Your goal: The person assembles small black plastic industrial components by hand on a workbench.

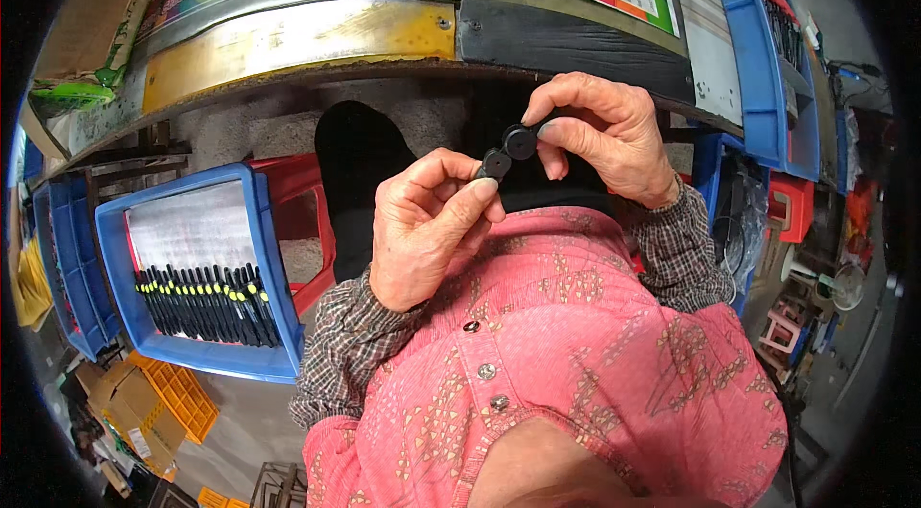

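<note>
Two small round black parts meet in front of my waist, each with a tiny hole at its centre. My left hand [427,225] pinches the lower-left black disc [495,164] between thumb and fingers. Between the thumb and forefinger of my right hand [614,139] is the upper-right black disc [520,142]. The discs touch or nearly touch; whether they are joined, I cannot tell. To my left, a blue tray [266,249] holds a row of several slim black pieces [206,302] with yellow-green bands, lying on a pale sheet.
Beyond my hands runs the worktable's edge, with a yellow metal strip [297,33] and a black strip [576,38]. A red plastic stool [321,230] stands beside the left tray. Another blue tray [753,38] is at the right. Lower left are an orange crate [177,393] and a cardboard box [134,407].
</note>
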Motion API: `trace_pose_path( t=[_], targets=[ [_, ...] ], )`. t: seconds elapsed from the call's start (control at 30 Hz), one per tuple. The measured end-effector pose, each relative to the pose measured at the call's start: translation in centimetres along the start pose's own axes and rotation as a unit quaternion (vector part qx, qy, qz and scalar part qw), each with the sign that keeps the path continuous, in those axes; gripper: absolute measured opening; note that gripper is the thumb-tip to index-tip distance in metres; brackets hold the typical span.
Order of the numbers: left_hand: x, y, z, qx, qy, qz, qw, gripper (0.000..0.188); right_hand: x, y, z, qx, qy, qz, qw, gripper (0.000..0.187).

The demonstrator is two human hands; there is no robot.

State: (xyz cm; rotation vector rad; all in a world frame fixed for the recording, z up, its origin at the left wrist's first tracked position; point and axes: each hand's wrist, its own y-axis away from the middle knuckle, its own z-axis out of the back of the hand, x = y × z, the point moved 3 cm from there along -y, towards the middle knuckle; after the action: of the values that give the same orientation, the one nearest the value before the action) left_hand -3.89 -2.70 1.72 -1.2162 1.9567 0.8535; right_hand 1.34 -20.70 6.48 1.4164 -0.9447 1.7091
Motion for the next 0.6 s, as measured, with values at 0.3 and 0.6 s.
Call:
trace_pose_path(
  t=[0.3,0.6],
  targets=[
    [0.3,0.2,-0.4,0.010,-0.014,0.021,1.000,0.008,-0.5,0.1,0.9,0.049,-0.031,0.013,0.998,0.010],
    [0.8,0.2,-0.6,-0.003,-0.092,-0.001,0.996,0.008,-0.9,0.3,1.1,0.083,0.016,0.027,0.996,0.008]
  ],
)
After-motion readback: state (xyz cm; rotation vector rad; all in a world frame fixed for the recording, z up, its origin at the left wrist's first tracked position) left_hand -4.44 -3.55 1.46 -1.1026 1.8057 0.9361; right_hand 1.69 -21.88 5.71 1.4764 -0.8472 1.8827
